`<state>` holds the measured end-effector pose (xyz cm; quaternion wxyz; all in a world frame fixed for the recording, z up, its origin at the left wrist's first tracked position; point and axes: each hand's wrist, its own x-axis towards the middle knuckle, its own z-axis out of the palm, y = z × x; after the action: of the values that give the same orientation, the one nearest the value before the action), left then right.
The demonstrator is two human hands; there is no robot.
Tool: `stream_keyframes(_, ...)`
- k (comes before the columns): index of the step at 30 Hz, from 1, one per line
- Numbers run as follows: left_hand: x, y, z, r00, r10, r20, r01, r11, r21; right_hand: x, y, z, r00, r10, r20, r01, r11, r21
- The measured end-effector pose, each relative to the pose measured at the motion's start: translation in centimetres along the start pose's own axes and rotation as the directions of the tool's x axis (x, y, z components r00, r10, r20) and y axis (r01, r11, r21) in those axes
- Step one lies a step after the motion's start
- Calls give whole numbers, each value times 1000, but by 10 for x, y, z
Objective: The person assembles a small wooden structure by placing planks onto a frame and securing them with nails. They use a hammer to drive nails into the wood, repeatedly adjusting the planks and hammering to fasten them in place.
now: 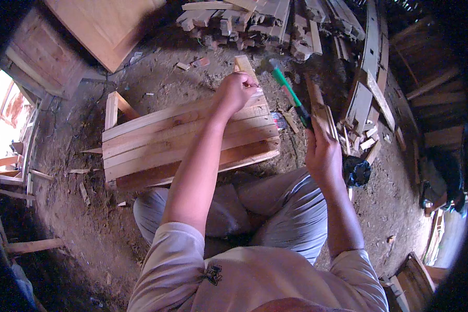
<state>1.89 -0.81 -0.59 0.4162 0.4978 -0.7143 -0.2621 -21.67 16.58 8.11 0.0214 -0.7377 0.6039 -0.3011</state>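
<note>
A slatted wooden crate (156, 140) lies on the dirt floor in front of my knees. My left hand (235, 91) rests on its far right corner, fingers pinched together on something too small to make out, beside an upright slat (243, 63). My right hand (322, 153) grips a hammer (288, 91) with a green and black handle. The hammer is raised, its head (268, 64) hanging above and to the right of my left hand.
A heap of cut wooden blocks and slats (244, 21) lies at the back. Long boards and offcuts (366, 88) pile up at the right. A flat plywood panel (101, 23) leans at the upper left. Loose sticks (34, 245) lie at the left.
</note>
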Motion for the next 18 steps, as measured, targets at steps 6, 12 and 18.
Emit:
stream_keyframes(6, 1, -3, -1, 999, 36, 5, -37, 999, 40, -2, -7, -10, 998, 57, 0, -57, 997, -50)
stream_keyframes(12, -3, 10, 5, 999, -20, -36, 21, 999, 30, -7, 6, 1, 999, -14, 32, 17, 996, -93)
stream_keyframes(18, 5, -12, 6, 991, 135, -16, -136, 989, -50, -8, -7, 0, 990, -32, -139, 31, 999, -9)
